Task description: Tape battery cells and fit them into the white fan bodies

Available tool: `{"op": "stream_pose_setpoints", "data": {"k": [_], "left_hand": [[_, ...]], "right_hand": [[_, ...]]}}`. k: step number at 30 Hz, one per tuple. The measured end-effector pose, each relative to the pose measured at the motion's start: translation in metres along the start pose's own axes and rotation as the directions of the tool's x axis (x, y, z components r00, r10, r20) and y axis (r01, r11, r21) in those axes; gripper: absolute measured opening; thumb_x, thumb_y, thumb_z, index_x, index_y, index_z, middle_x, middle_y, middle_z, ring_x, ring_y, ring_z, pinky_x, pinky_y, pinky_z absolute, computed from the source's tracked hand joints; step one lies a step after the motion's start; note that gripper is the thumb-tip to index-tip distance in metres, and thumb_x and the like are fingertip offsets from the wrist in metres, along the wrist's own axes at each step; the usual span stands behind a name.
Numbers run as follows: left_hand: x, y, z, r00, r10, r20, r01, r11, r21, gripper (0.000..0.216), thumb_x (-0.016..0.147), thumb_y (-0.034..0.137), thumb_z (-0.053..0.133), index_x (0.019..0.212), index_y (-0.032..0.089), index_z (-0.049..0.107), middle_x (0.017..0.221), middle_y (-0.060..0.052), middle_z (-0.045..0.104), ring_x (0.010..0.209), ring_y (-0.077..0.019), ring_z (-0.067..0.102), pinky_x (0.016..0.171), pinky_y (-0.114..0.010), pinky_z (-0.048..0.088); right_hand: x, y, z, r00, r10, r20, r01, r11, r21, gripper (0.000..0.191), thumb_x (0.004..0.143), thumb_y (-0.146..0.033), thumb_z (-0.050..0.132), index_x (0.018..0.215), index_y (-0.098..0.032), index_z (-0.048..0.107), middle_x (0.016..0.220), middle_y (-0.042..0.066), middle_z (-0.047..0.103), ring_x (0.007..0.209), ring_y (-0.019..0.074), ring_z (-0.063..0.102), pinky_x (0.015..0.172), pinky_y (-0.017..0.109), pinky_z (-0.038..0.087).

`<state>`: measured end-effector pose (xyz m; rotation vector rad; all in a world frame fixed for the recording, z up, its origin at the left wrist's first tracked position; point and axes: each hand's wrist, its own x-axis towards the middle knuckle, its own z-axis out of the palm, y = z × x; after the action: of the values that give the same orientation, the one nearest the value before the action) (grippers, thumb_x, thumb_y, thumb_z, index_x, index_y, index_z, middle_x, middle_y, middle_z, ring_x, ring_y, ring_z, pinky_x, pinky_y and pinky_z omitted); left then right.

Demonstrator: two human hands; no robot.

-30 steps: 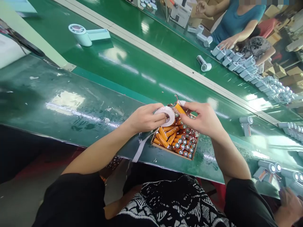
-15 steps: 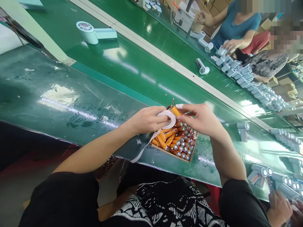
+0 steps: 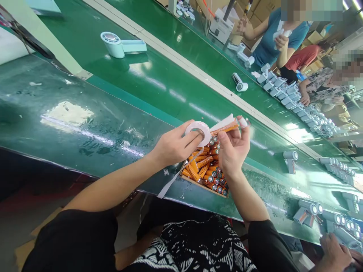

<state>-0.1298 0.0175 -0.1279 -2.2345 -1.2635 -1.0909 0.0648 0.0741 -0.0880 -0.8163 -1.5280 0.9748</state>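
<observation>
Filling the bottom centre of the frame, your black-and-white patterned top [image 3: 195, 245] sits just below the near edge of the green surface [image 3: 113, 151]. At the lower right, a co-worker's hand [image 3: 334, 251] is beside a group of pale blue housings [image 3: 344, 226]. Nearer the centre, a loose white strip [image 3: 170, 185] trails from your tape roll [image 3: 206, 135] down across the surface. Just right of that strip stands a shallow box [image 3: 202, 184] of orange cells [image 3: 195, 169], several lying on their sides, others showing their round ends.

Above the box, your left hand [image 3: 176, 145] is partly curled, gripping the white roll with fingers passed into its hole. Your right hand [image 3: 234, 149] is half closed, thumb and fingers pinching one orange battery [image 3: 227, 128] tilted over the box's far right part; a white cover [image 3: 243, 122] sits on a fingertip. A white tape piece [image 3: 222, 122] runs along the upper side of this battery; you cannot tell how firmly it is stuck.

Beyond your hands, the green belt [image 3: 159, 87] carries a pale blue dryer-shaped body [image 3: 113, 45] at the upper left. Farthest, at the upper right, a person in a teal top [image 3: 265, 39] holds a pale part [image 3: 278, 34] above rows of housings.
</observation>
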Motion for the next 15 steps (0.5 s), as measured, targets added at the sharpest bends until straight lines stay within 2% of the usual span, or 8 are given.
{"op": "stream_pose_setpoints", "data": {"k": [3,6,10,12,13,15], "left_hand": [[-0.005,0.005,-0.002,0.998,-0.004,-0.058,0.009,0.996,0.084,0.03,0.104,0.024,0.068,0.132,0.017,0.072,0.114,-0.009,0.081,0.136,-0.0376,0.07,0.09,-0.041,0.071],[-0.007,0.009,-0.003,0.995,0.023,-0.095,-0.007,0.987,0.16,0.024,0.103,0.023,0.068,0.125,0.017,0.075,0.103,-0.007,0.082,0.136,-0.0388,0.07,0.083,-0.035,0.07],[-0.004,0.013,-0.001,0.985,0.041,-0.167,-0.032,0.998,0.057,0.034,0.098,0.019,0.071,0.132,0.019,0.074,0.105,-0.008,0.084,0.133,-0.0382,0.072,0.084,-0.036,0.071],[-0.003,0.015,-0.002,0.981,0.066,-0.184,-0.069,0.998,-0.009,0.038,0.096,0.017,0.074,0.134,0.021,0.074,0.109,-0.008,0.084,0.134,-0.0378,0.071,0.092,-0.041,0.072],[-0.004,0.017,-0.004,0.98,0.101,-0.171,-0.107,0.994,-0.027,0.038,0.095,0.015,0.074,0.133,0.023,0.075,0.11,-0.006,0.084,0.135,-0.0369,0.071,0.095,-0.042,0.072],[-0.014,0.017,-0.01,0.98,0.18,-0.085,-0.184,0.982,-0.036,0.035,0.095,0.012,0.071,0.127,0.025,0.078,0.114,-0.004,0.084,0.139,-0.0343,0.068,0.097,-0.039,0.071]], "right_hand": [[-0.014,0.003,0.007,0.999,-0.025,-0.049,0.027,0.998,0.05,0.065,0.092,-0.045,0.083,0.151,-0.042,0.054,0.144,0.004,0.068,0.122,0.0239,0.075,0.112,0.049,0.064],[-0.02,0.001,0.013,0.996,0.03,-0.083,-0.021,0.994,0.111,0.068,0.09,-0.048,0.085,0.15,-0.039,0.056,0.134,0.005,0.073,0.115,0.0244,0.077,0.107,0.05,0.066],[-0.006,-0.006,0.013,0.994,0.099,-0.056,-0.087,0.979,0.182,0.07,0.078,-0.05,0.095,0.139,-0.031,0.067,0.133,0.008,0.075,0.115,0.0266,0.076,0.108,0.05,0.065],[0.015,-0.011,0.001,0.993,0.092,-0.068,-0.077,0.976,0.201,0.066,0.076,-0.043,0.096,0.135,-0.03,0.068,0.133,0.007,0.075,0.118,0.0262,0.075,0.11,0.051,0.064],[0.028,-0.015,-0.012,0.99,0.069,-0.121,-0.042,0.977,0.211,0.063,0.077,-0.039,0.094,0.134,-0.03,0.068,0.13,0.007,0.075,0.117,0.0249,0.075,0.11,0.05,0.063],[0.055,-0.024,-0.05,0.943,-0.025,-0.331,0.103,0.97,0.221,0.054,0.079,-0.035,0.091,0.128,-0.029,0.068,0.119,0.005,0.074,0.108,0.0199,0.075,0.105,0.046,0.065]]}}
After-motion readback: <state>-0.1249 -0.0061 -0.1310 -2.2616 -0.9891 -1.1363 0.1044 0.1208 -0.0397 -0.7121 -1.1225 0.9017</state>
